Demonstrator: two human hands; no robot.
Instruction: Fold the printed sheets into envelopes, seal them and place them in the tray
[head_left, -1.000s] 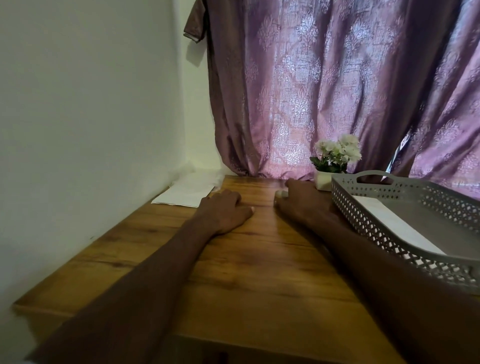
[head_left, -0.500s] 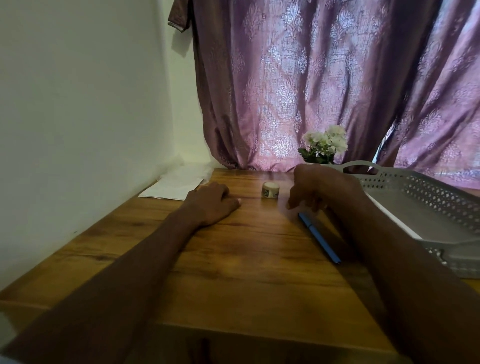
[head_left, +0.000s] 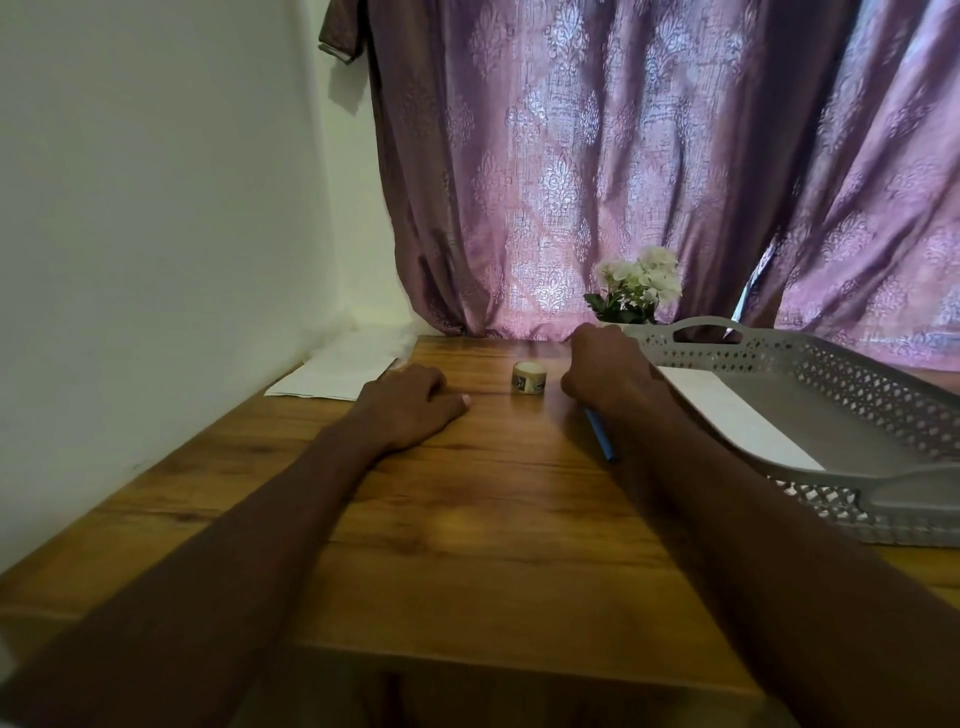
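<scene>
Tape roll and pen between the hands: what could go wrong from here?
The tape roll sits loose between the left hand and right hand; a reach for the sheets could knock it. The blue pen lies partly under the right wrist, beside the tray, and could roll away.

We see our left hand resting knuckles-up on the wooden table, our right hand curled over a blue pen, a small tape roll between them, white sheets far left, a white envelope in the grey tray, potted flowers before purple curtains
</scene>
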